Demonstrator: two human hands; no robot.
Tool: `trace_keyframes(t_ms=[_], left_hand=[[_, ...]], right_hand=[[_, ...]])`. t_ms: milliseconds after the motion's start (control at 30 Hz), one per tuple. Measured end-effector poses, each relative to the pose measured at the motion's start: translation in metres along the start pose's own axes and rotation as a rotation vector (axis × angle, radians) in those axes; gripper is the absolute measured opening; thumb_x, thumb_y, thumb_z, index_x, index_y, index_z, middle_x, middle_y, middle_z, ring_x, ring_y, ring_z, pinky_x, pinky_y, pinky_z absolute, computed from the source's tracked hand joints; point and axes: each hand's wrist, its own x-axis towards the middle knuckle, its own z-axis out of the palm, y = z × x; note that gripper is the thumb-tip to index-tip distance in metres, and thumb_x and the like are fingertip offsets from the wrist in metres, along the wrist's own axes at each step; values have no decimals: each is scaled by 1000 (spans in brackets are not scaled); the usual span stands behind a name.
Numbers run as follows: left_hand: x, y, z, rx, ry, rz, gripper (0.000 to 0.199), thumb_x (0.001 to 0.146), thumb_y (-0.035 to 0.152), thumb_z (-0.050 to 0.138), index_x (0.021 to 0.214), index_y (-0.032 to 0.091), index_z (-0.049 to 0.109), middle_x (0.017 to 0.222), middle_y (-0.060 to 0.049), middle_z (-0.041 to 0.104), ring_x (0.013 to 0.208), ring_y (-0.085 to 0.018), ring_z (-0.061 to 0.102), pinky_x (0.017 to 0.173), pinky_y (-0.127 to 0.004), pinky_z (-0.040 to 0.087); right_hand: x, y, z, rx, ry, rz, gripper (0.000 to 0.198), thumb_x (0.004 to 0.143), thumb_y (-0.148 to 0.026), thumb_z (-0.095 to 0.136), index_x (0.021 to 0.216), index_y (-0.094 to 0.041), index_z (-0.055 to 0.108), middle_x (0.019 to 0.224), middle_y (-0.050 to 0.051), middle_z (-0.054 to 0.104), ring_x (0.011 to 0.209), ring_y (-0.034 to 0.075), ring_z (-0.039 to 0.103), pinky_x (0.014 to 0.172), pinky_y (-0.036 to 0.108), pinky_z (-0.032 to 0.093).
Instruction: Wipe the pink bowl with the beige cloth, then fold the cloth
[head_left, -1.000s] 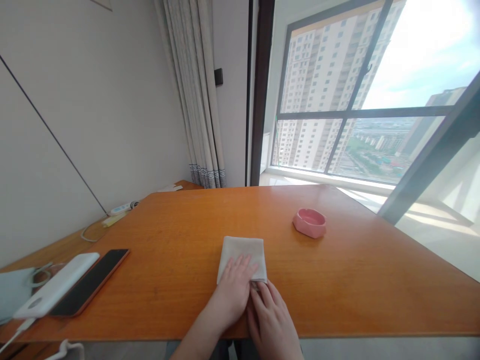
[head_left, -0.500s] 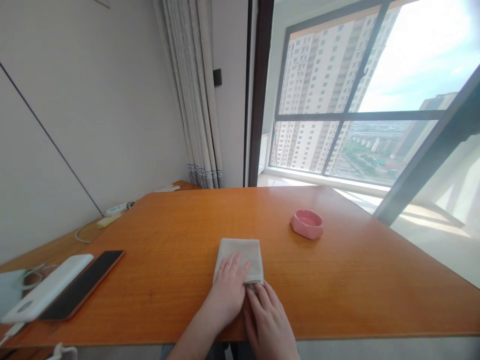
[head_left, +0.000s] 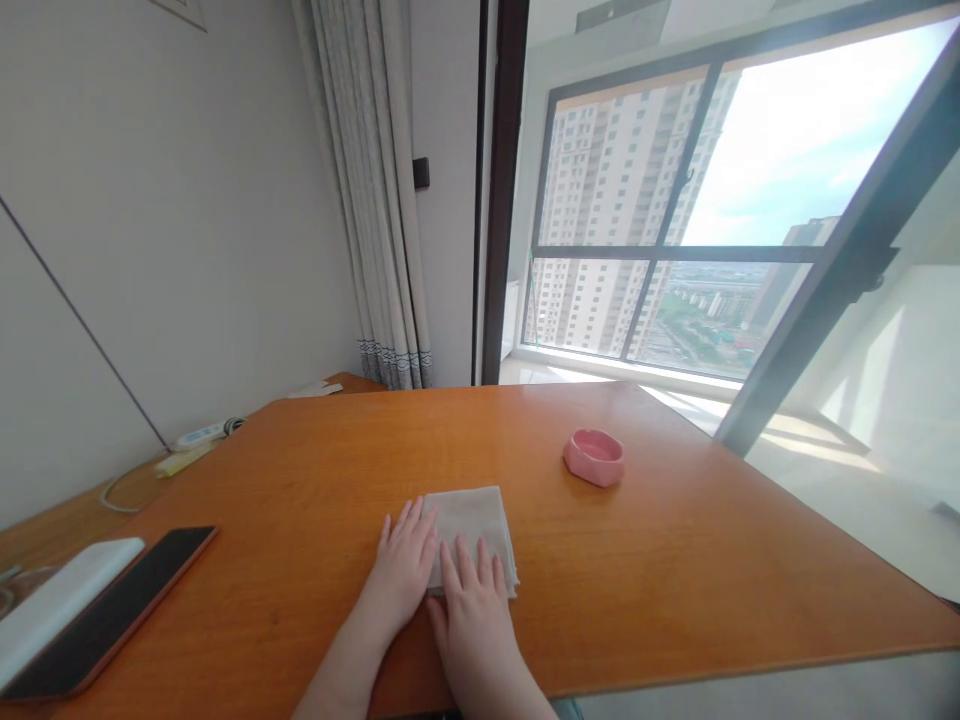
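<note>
A light grey folded cloth [head_left: 471,515] lies flat on the wooden table [head_left: 645,580], close to its front edge. My left hand [head_left: 407,555] rests along the cloth's left side with its fingers stretched out, the fingertips at the cloth's edge. On the near part of the cloth lies my right hand [head_left: 472,590], palm down, its fingers spread on the fabric. Neither hand grips anything. The near left corner of the cloth is partly hidden by my hands.
A pink faceted bowl [head_left: 595,458] stands to the right, beyond the cloth. At the left lie a black phone [head_left: 112,610] and a white slab-shaped device [head_left: 64,600]. Behind them a power strip [head_left: 202,436] runs along the wall. A large window [head_left: 660,255] is at the back right.
My left hand has slid from the top of the cloth to its left side. The right hand has moved from the near edge onto the cloth. The whole view has shifted.
</note>
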Motion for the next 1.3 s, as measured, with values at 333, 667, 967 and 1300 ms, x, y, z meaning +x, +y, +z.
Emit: trace_keyframes(t_ms=[333, 667, 967, 1300], left_hand=[[-6, 8, -3, -259, 18, 67, 50, 92, 46, 28, 132, 20, 45, 144, -8, 36, 136, -21, 25, 111, -45, 23], [-9, 13, -11, -183, -27, 57, 50, 91, 48, 29, 124, 18, 51, 142, -10, 40, 135, -24, 28, 111, -46, 24], [-9, 17, -12, -174, 22, 92, 41, 90, 44, 34, 113, 21, 58, 136, -9, 46, 130, -24, 36, 109, -47, 28], [-8, 12, -7, -45, -97, 101, 54, 90, 45, 33, 135, 17, 40, 147, -12, 29, 137, -26, 21, 111, -49, 20]], right_hand=[[-19, 102, -61, -288, 130, 256, 26, 77, -35, 49, 96, -20, 59, 105, 13, 60, 108, 37, 50, 91, 62, 31], [-28, 227, -124, -527, 20, 530, 31, 79, -34, 40, 93, -14, 59, 96, 16, 59, 95, 30, 56, 88, 44, 37], [-29, 244, -113, -574, 92, 478, 48, 87, -34, 21, 114, -22, 59, 131, 12, 49, 123, 33, 40, 99, 61, 21], [-23, 164, -58, -498, 189, 319, 56, 86, -43, 29, 128, -12, 50, 139, 14, 42, 130, 35, 32, 104, 59, 18]])
